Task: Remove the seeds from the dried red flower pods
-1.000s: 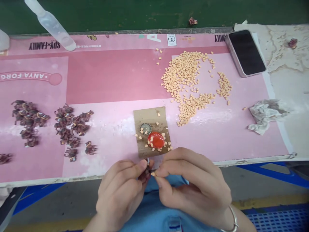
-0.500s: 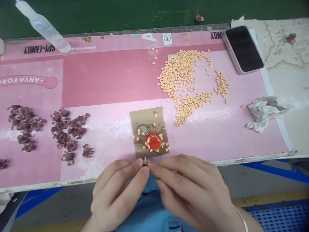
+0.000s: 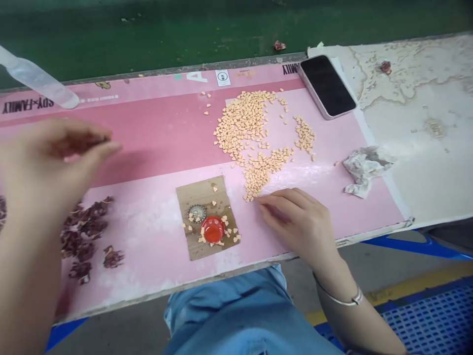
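- Left hand, left of frame: a small dark piece, blurred, seems pinched at the fingertips.
- Right hand, right of centre: fingertips placed at the lower edge of the yellow pieces; whether one is gripped cannot be told.
- Yellow pieces: spread upper centre on the table; judged light, stiff, easily scattered; best pinched singly by the sides.
- Dark piece: judged light, perhaps fragile; best held mid-body.
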Demonstrator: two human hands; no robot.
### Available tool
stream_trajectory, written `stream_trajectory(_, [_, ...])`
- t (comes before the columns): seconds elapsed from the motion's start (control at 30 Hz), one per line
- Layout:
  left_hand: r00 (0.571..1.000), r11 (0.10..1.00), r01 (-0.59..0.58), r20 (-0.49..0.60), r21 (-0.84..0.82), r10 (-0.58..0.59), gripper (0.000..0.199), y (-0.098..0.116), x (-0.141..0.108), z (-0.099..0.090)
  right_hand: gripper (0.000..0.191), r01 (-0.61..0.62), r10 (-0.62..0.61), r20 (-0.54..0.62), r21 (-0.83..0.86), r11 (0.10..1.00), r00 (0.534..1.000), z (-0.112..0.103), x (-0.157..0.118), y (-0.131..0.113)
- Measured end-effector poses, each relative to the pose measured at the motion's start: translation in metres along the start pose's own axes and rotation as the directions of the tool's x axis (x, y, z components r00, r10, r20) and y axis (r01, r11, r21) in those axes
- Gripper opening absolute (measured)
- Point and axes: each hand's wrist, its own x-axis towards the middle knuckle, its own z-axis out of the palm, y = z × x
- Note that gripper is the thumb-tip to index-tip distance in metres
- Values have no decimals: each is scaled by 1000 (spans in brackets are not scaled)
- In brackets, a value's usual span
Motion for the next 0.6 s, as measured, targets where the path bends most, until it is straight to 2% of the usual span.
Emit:
stream_trajectory(0.13, [994, 989, 81, 65, 124, -90, 76, 5, 90, 35, 15, 56, -56, 18, -19, 998, 998, 5, 8, -5])
stream_trajectory(0.27, [989, 973, 85, 99, 216, -108, 83, 12, 145, 67, 21, -22, 20, 57, 20, 1000, 998, 5, 14, -7])
stream_trajectory(0.43, [990, 959, 51, 109, 279, -85, 94, 9, 174, 90, 22, -79, 83, 141, -29, 996, 987, 1, 19, -8])
stream_trajectory(0.5, [992, 950, 39, 105, 311, -75, 96, 6, 177, 90, 19, -80, 86, 156, -46, 996, 984, -1, 20, -8])
stream_trajectory(0.6, [997, 945, -8, 72, 327, -16, 91, -2, 170, 77, 16, -91, 98, 148, -50, 995, 984, -2, 19, -7])
